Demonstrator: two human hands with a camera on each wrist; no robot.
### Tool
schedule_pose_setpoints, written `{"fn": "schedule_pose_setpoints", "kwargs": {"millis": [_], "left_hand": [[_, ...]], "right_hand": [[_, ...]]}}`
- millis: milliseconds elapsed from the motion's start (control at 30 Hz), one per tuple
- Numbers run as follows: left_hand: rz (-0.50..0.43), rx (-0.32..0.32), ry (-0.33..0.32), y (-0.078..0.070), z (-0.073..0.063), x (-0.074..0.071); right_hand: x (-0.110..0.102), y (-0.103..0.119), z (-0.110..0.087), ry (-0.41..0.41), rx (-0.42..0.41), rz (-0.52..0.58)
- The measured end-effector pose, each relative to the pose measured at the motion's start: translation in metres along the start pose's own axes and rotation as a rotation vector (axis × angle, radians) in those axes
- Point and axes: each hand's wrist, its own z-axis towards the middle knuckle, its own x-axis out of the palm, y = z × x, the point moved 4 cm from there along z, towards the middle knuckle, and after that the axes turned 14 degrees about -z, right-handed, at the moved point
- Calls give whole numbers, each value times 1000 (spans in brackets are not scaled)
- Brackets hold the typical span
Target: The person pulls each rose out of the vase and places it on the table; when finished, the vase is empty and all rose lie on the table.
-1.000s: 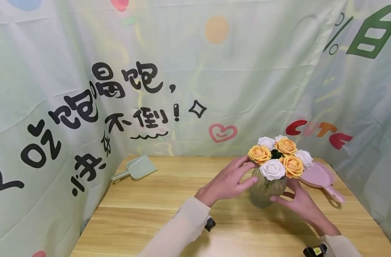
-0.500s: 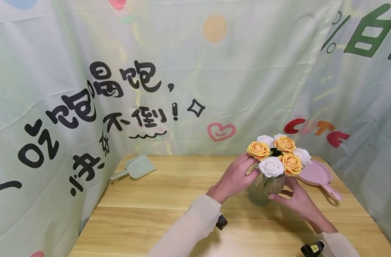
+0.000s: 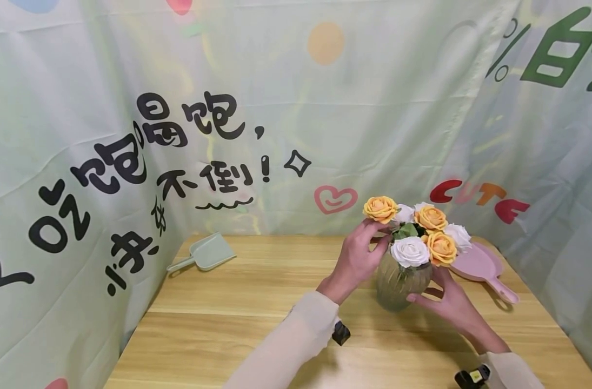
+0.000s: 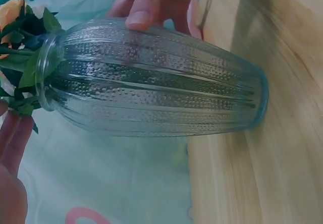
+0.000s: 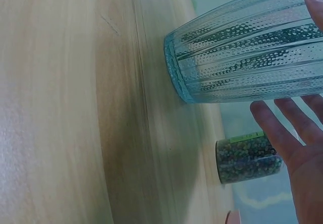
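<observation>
Since the earlier head frames, one orange rose [image 3: 380,209] has risen up and to the left, out of the cluster, opening a gap where green leaves [image 3: 405,231] show. The left hand [image 3: 358,256] pinches it just beneath the bloom (the exact contact is partly hidden by the petals). The right hand [image 3: 449,302] grips the glass vase [image 3: 394,286], thumb on the near side and fingers around the far one. The vase is right of centre in the head view, with the lifted rose at its upper left; two more orange roses [image 3: 437,232] and several white roses [image 3: 410,252] crowd its mouth. A pink pan [image 3: 478,262] lies on the counter [image 3: 218,313] at the right, behind the right hand, and a pale green dustpan [image 3: 213,253] sits near the back edge, left of centre. The right wrist view shows a jar of dark pebbles [image 5: 247,158] at lower right.
</observation>
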Motion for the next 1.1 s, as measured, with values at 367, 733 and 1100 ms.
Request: {"fn": "schedule_pose_setpoints", "kwargs": {"millis": [367,733,1100], "left_hand": [[-59,-65,-40,4,-1,5],[-142,-63,-145,8,-3,6],[-142,-60,-198,3,2,10]], "right_hand": [[0,-1,0,18,39,-22],[0,2,0,4,23,-13],[0,1,-1,5,17,-19]]}}
